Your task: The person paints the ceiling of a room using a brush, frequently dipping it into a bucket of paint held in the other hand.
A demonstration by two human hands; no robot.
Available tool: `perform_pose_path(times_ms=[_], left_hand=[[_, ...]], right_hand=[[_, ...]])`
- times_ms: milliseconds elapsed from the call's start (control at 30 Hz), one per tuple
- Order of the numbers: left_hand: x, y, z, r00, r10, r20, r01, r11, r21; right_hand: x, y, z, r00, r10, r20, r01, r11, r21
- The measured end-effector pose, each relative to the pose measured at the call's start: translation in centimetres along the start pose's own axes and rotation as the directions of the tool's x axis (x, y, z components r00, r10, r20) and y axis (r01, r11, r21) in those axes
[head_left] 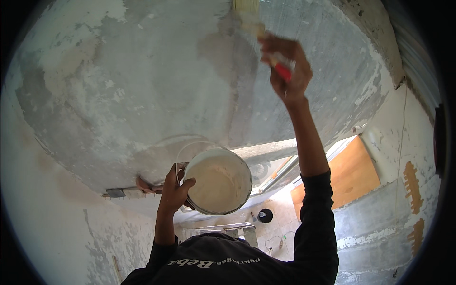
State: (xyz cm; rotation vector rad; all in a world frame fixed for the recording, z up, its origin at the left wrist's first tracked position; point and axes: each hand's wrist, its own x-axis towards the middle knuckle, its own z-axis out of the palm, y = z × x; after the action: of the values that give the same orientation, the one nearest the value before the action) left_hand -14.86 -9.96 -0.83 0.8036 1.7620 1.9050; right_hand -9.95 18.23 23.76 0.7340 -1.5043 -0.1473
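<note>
My right hand (289,71) is raised at the upper right, its fingers closed round a paintbrush with a red handle end (283,72). The brush head is blurred against the patchy grey wall (156,85), just below a pale yellowish stroke (246,6). Darker, damp-looking patches spread to the left of the brush. Lower down, my left hand (175,190) grips the left side of a white bucket (220,155), thumb over the rim. Cream-coloured liquid (211,187) lies inside the bucket, and its thin wire handle stands up behind the rim.
A window opening runs behind the bucket, with an orange-brown wooden panel (351,173) to its right. On the tiled floor far below stand a black bucket (265,216) and a thin cable (270,244). A cord (403,128) hangs down the right wall.
</note>
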Motion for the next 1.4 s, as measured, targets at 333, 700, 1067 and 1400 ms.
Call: perform_pose_path(times_ms=[333, 700, 1067, 1400], left_hand=[[0.1, -0.6, -0.3, 1.000, -0.014, -0.026, 0.013, 0.999, -0.043], [0.0, -0.6, -0.1, 0.999, -0.045, 0.005, 0.046, 0.997, -0.061], [-0.4, 0.1, 0.6, 0.994, -0.111, 0.009, 0.111, 0.991, -0.069], [-0.3, -0.5, 0.3, 0.999, -0.036, -0.017, 0.035, 0.997, -0.069]], right_hand=[[-12.6, -9.9, -3.1, 0.881, 0.326, 0.343, -0.386, 0.914, 0.122], [-7.1, -5.4, -3.9, 0.877, 0.382, 0.292, -0.429, 0.896, 0.115], [0.9, 1.3, -2.5, 0.989, 0.000, -0.149, 0.010, 0.998, 0.062], [-8.7, -6.8, -1.1, 0.916, 0.306, 0.259, -0.320, 0.947, 0.013]])
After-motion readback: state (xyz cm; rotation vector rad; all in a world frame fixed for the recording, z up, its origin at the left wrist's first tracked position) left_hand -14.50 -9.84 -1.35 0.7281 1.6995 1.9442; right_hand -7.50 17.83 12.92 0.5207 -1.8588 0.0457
